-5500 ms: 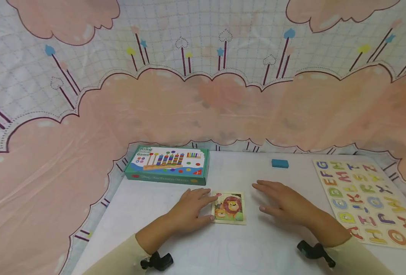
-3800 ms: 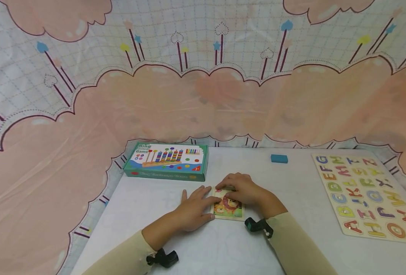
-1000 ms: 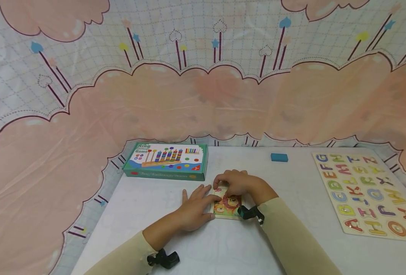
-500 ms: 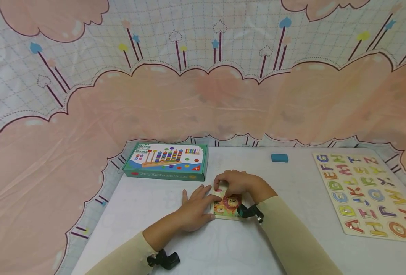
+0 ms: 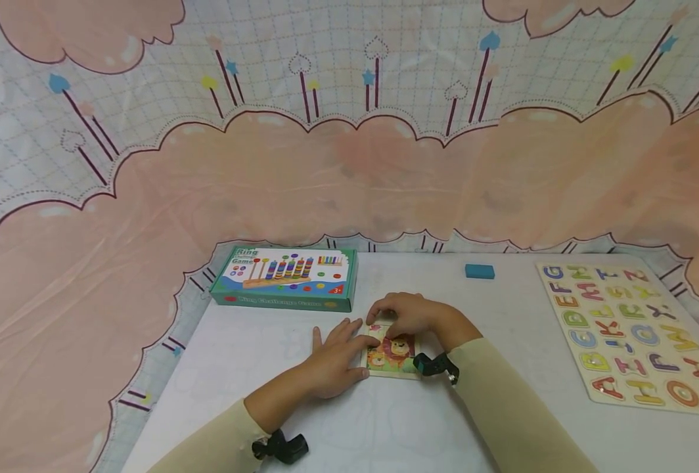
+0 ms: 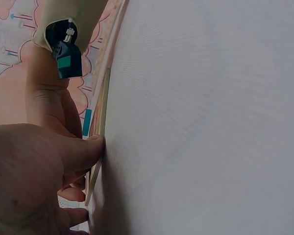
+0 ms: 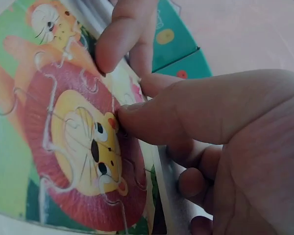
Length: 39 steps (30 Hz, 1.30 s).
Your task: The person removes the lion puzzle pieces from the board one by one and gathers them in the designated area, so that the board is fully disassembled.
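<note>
Head view: the lion puzzle (image 5: 393, 361) was touched at lower centre by the left hand (image 5: 333, 364), its grip spread. Left wrist view: it was seen edge-on. Right wrist view: it was pinched by the right hand (image 7: 230, 125).

Square lion puzzle (image 5: 392, 359) — pieces interlocked — on white tabletop (image 5: 373, 433)

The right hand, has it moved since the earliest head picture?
Yes: the right hand moved left, away from the alphabet board, onto the lion puzzle.
</note>
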Each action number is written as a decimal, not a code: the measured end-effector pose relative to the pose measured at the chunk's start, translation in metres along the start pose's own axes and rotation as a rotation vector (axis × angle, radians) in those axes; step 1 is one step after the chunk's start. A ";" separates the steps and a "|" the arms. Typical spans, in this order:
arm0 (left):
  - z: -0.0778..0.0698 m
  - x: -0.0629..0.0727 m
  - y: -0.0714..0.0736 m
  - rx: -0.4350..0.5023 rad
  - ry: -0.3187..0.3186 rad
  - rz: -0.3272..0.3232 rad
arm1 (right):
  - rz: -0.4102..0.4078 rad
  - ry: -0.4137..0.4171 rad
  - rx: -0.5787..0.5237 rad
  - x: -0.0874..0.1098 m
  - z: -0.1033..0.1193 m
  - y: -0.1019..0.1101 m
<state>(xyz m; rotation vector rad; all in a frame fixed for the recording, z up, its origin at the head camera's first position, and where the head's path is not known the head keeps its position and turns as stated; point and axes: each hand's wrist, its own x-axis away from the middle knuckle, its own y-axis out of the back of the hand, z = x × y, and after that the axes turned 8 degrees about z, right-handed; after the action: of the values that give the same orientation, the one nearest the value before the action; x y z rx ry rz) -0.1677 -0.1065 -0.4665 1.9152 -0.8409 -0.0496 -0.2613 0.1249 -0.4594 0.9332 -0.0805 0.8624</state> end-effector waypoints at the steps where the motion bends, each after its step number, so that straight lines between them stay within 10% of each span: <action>1: 0.000 0.000 0.000 0.000 -0.001 0.001 | -0.001 0.005 0.005 0.000 -0.001 0.000; 39: 0.005 -0.002 -0.004 -0.013 0.003 0.000 | 0.007 -0.042 -0.010 -0.004 0.008 -0.003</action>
<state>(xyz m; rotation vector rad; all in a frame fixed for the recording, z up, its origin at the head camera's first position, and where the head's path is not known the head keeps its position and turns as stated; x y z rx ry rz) -0.1687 -0.1078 -0.4728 1.9028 -0.8366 -0.0526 -0.2597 0.1163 -0.4578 0.9420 -0.1244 0.8482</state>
